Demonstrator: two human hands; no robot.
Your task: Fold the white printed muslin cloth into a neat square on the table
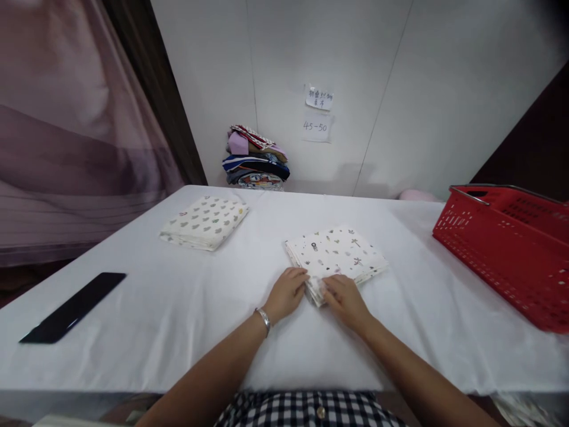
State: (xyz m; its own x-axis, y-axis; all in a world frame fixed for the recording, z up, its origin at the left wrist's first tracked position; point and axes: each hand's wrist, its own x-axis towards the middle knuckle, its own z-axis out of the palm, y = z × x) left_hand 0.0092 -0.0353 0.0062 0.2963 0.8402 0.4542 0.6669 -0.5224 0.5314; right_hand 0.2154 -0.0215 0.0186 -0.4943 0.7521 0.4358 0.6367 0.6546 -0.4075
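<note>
A folded white cloth (335, 249) printed with small palm trees and other motifs lies on the table in front of me. At its near left corner, my left hand (287, 293) is closed, thumb and fingertips on the edge of the layers. My right hand (347, 300) pinches the same corner from the other side, its fingers bent over the near edge. Between the two hands the corner looks bunched, and the fingertips partly hide it. Farther left sits a second folded white cloth (207, 220) with a grey-green leaf-like print, touched by neither hand.
The table wears a white tablecloth (213, 320). A red plastic basket (502, 249) stands at the right, and a flat black object (75, 308) lies at the left. Stacked folded fabrics (256, 160) rest by the back wall, below and left of two paper notes (318, 112).
</note>
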